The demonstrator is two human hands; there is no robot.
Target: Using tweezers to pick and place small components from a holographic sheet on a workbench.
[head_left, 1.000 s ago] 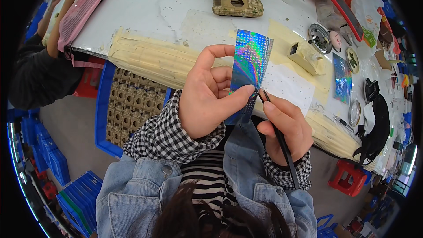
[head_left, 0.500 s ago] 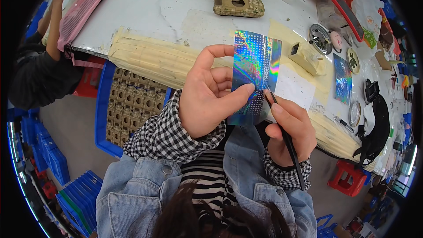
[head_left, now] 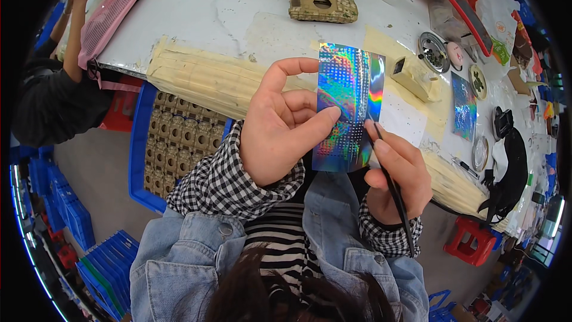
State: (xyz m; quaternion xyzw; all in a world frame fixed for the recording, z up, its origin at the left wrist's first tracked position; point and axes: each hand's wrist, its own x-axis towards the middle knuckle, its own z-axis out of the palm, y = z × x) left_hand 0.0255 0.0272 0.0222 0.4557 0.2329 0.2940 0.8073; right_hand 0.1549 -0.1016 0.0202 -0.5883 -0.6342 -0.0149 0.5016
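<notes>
My left hand grips a shiny holographic sticker sheet by its left side, thumb on the front and fingers behind. Rows of small square marks cover the sheet. My right hand is closed around slim black tweezers, held like a pen. Their tip is close to the right part of the sheet; whether it pinches a sticker is too small to tell. Beyond the hands, several camouflage-patterned casings with round holes lie in a row on the white table.
A blue crate of similar casings stands at my left. To the right lie a second holographic sheet, a round metal dish, a cream block and a red-edged phone. At far left, another person's arm is beside a pink basket.
The sheet has tilted slightly and shifted a little right, changing its reflections. My left thumb has slid slightly up and left. My right hand and tweezers have moved a little to the right.
</notes>
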